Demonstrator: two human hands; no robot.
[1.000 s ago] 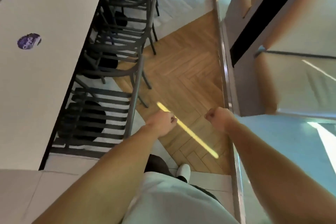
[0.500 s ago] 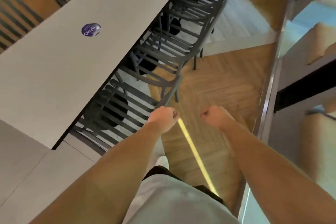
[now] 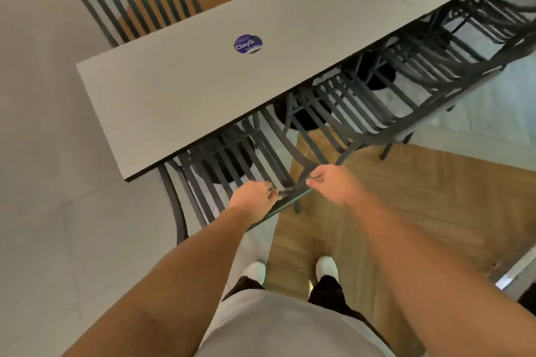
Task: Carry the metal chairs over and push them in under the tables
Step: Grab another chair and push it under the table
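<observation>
Seemingly both hands [image 3: 255, 197] gripping chair [image 3: 290, 200] backrest

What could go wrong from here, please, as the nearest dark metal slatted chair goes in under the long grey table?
1. The left hand and right hand both grip the top rail of the dark metal slatted chair, close to the edge of the long grey table; fingers might get pinched there.
2. The neighbouring dark metal chair sits tight alongside, so the frames could snag or clash.
</observation>
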